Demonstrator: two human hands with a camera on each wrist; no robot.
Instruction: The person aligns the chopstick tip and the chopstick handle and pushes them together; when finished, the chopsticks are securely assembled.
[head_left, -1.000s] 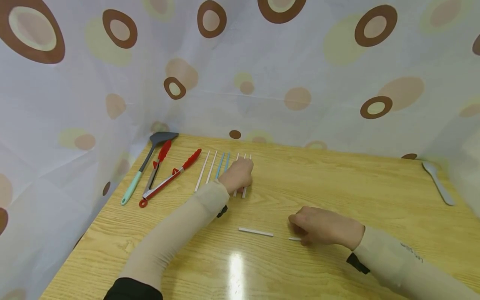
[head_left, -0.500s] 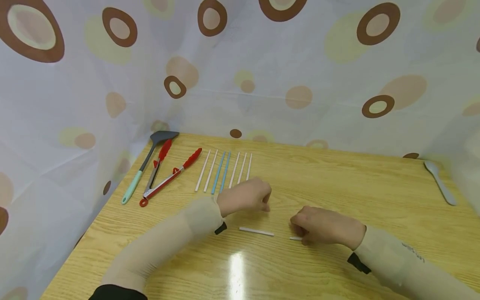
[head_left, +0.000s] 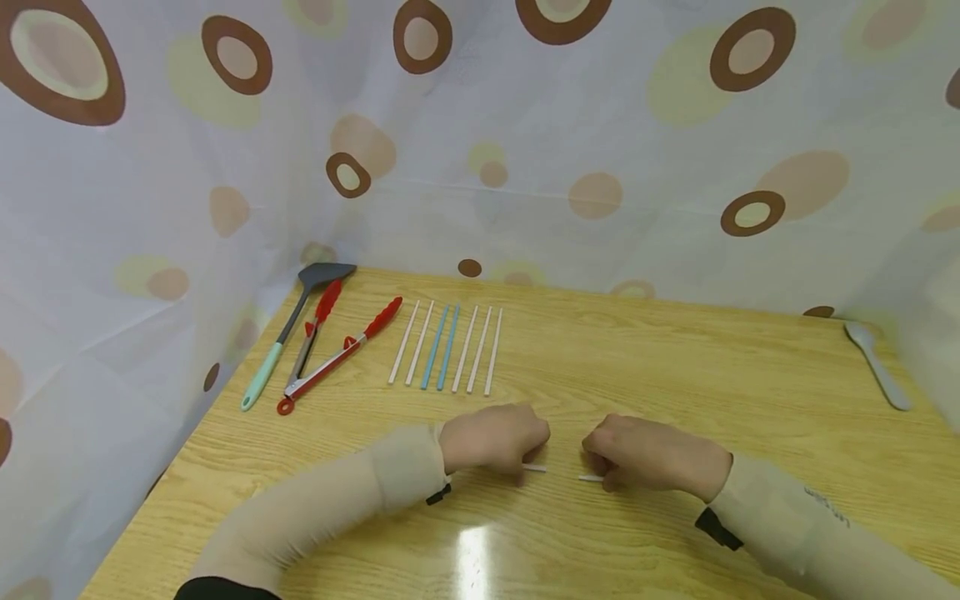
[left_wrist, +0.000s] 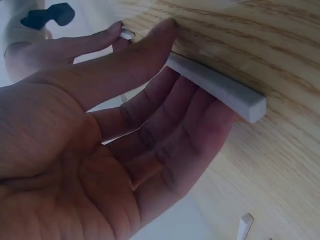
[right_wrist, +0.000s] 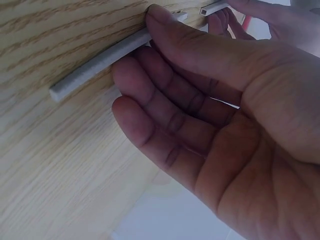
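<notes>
My left hand (head_left: 491, 437) has come down over a short white chopstick piece (left_wrist: 220, 87) lying on the table, thumb on one side and curled fingers on the other. Out of the hand toward the right sticks the piece's end, which looks square and hollow in the right wrist view. Across a small gap, my right hand (head_left: 652, 450) pinches a second white chopstick piece (right_wrist: 102, 60) between thumb and fingers, low against the wood. Its tip points left toward the first piece. Both hands hide parts of the pieces in the head view.
Behind the left hand lie white chopsticks (head_left: 492, 350) and blue chopsticks (head_left: 435, 348) in a neat row. Left of them are red-tipped tongs (head_left: 330, 367) and a spatula (head_left: 262, 375). A grey spoon (head_left: 877, 367) lies far right. Patterned curtains (head_left: 555, 233) border the table (head_left: 675, 367).
My left hand has left the chopstick row and come toward me, down onto the white chopstick piece on the table. The right hand has stayed in place with its piece.
</notes>
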